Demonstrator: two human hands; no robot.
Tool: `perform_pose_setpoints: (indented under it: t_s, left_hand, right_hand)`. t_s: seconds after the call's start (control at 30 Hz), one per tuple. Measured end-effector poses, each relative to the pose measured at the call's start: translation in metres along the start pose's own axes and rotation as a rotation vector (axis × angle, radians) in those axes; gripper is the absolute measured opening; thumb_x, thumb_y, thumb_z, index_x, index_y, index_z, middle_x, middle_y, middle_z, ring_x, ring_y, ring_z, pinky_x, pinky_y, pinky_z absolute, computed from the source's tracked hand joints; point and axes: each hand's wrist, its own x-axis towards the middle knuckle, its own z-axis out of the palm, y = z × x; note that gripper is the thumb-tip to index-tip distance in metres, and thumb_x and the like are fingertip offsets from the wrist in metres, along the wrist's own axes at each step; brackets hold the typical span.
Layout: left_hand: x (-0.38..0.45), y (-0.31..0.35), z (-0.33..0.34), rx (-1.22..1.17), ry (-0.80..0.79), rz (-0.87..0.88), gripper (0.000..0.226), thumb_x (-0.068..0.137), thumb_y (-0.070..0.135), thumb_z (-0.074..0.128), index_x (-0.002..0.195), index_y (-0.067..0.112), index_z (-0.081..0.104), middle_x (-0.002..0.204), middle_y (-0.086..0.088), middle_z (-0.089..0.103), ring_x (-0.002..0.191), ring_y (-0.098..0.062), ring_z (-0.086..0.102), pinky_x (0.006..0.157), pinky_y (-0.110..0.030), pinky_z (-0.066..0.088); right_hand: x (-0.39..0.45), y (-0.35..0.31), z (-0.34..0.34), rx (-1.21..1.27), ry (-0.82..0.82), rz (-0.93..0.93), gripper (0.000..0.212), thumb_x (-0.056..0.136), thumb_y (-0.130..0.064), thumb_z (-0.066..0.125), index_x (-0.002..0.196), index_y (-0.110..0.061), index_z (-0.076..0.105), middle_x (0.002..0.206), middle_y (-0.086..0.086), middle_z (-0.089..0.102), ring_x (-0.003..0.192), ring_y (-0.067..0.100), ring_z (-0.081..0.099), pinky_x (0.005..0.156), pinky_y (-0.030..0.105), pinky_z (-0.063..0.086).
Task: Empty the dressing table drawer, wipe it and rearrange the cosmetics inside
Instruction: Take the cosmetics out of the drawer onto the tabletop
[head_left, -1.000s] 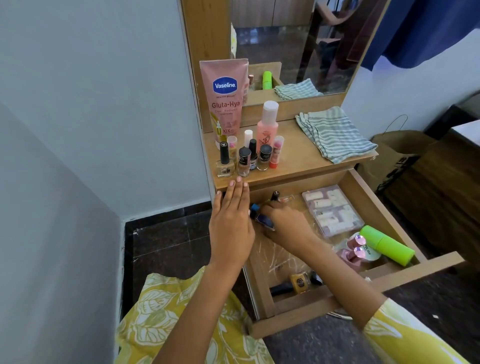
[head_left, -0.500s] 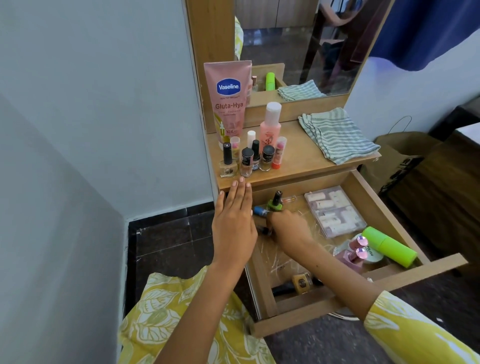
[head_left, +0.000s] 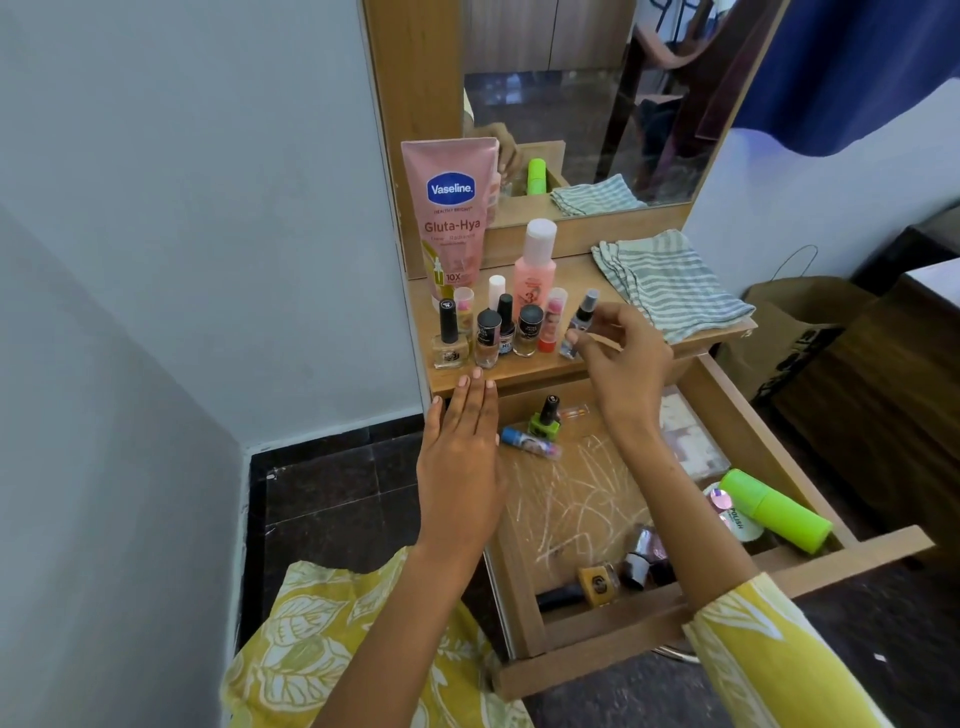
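Observation:
The wooden drawer (head_left: 852, 558) is pulled out below the dressing table top (head_left: 597, 364). My right hand (head_left: 618, 358) holds a small clear spray bottle (head_left: 579, 325) upright over the table top, beside a row of nail polishes (head_left: 488, 338) and a pink Vaseline tube (head_left: 449, 218). My left hand (head_left: 460, 462) lies flat with fingers together against the drawer's left side. Inside the drawer lie a green nail polish (head_left: 544, 418), a blue tube (head_left: 530, 444), a green bottle (head_left: 776, 512), a yellow polish (head_left: 597, 584) and a clear box (head_left: 696, 447).
A striped cloth (head_left: 667, 288) lies folded on the right of the table top. The mirror (head_left: 582, 98) rises behind. A pale wall (head_left: 182, 234) stands close on the left, a brown paper bag (head_left: 795, 332) and dark furniture (head_left: 893, 374) on the right.
My right hand has risen out of the drawer's back left with the small spray bottle and brought it up to the table top. The left hand has stayed put.

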Motion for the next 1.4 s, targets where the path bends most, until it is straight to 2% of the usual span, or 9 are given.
perform_pose_setpoints:
  t_s: [0.23,0.37,0.47,0.57,0.7,0.9,1.03,1.13,1.4]
  left_hand:
    - [-0.001,-0.001,0.000,-0.015,-0.024,-0.007,0.063,0.075,0.008,0.073,0.133,0.007,0.050,0.140,-0.009,0.047,0.132,-0.022,0.042,0.109,-0.044,0.029]
    - [-0.002,-0.001,0.000,-0.036,-0.040,-0.008,0.064,0.077,0.009,0.070,0.136,0.007,0.046,0.143,-0.009,0.044,0.134,-0.021,0.038,0.110,-0.044,0.029]
    - [-0.002,0.000,0.000,-0.033,-0.045,-0.007,0.064,0.078,0.008,0.070,0.137,0.007,0.045,0.144,-0.009,0.043,0.135,-0.021,0.037,0.111,-0.043,0.027]
    - [-0.002,0.000,-0.001,-0.029,-0.047,-0.009,0.061,0.081,0.010,0.067,0.137,0.007,0.044,0.144,-0.008,0.042,0.135,-0.021,0.036,0.111,-0.042,0.026]
    - [-0.002,0.000,-0.002,-0.031,-0.044,-0.015,0.058,0.084,0.010,0.064,0.138,0.007,0.044,0.144,-0.008,0.041,0.135,-0.020,0.036,0.111,-0.043,0.027]
    - [-0.002,0.000,-0.002,-0.012,-0.040,0.000,0.059,0.082,0.009,0.066,0.137,0.007,0.044,0.144,-0.009,0.042,0.135,-0.021,0.037,0.111,-0.042,0.027]
    - [-0.001,-0.001,0.001,0.013,-0.017,0.004,0.063,0.077,0.007,0.073,0.135,0.007,0.048,0.142,-0.009,0.045,0.133,-0.021,0.040,0.109,-0.042,0.025]
    - [-0.001,-0.001,0.004,0.033,0.004,0.011,0.062,0.076,0.008,0.074,0.133,0.006,0.050,0.140,-0.010,0.048,0.131,-0.022,0.043,0.108,-0.043,0.027]
    - [-0.001,0.000,0.001,0.030,0.014,0.013,0.057,0.077,0.008,0.071,0.131,0.003,0.052,0.138,-0.013,0.049,0.129,-0.026,0.045,0.106,-0.047,0.029]
  right_hand:
    - [-0.004,0.011,0.007,-0.037,-0.013,0.018,0.038,0.075,-0.004,0.077,0.110,-0.009,0.063,0.104,0.002,0.063,0.094,0.008,0.059,0.075,0.009,0.050]
    - [-0.034,0.023,-0.004,-0.081,0.059,-0.068,0.032,0.074,-0.009,0.078,0.094,-0.018,0.056,0.090,-0.002,0.058,0.079,0.012,0.059,0.067,0.024,0.053]
    - [-0.055,0.031,-0.005,-0.317,-0.290,-0.181,0.018,0.079,-0.017,0.074,0.091,-0.020,0.061,0.087,-0.005,0.061,0.079,0.010,0.059,0.065,0.027,0.049]
    - [-0.059,0.033,0.004,-0.764,-0.691,-0.299,0.029,0.087,-0.025,0.063,0.115,-0.018,0.057,0.114,0.002,0.060,0.099,0.020,0.060,0.071,0.028,0.047]
    - [-0.063,0.031,0.017,-1.019,-0.778,-0.409,0.033,0.093,-0.015,0.052,0.126,-0.014,0.050,0.127,0.007,0.055,0.111,0.023,0.056,0.077,0.031,0.050]
    - [-0.066,0.029,0.019,-1.083,-0.831,-0.319,0.020,0.095,-0.014,0.050,0.112,-0.012,0.059,0.113,0.009,0.062,0.096,0.026,0.063,0.067,0.031,0.045]
    - [-0.059,0.016,0.001,-0.729,-0.670,-0.140,0.027,0.088,-0.027,0.063,0.114,-0.019,0.063,0.106,0.002,0.063,0.083,0.016,0.061,0.063,0.020,0.044]
    - [-0.054,-0.004,-0.018,-0.451,-0.405,-0.058,0.017,0.079,-0.029,0.073,0.094,-0.022,0.068,0.085,-0.005,0.067,0.068,0.006,0.055,0.052,0.016,0.035]
    - [-0.031,-0.024,-0.017,-0.014,-0.013,0.057,0.021,0.070,-0.009,0.078,0.085,-0.013,0.065,0.071,-0.011,0.061,0.060,-0.002,0.057,0.060,0.013,0.049]
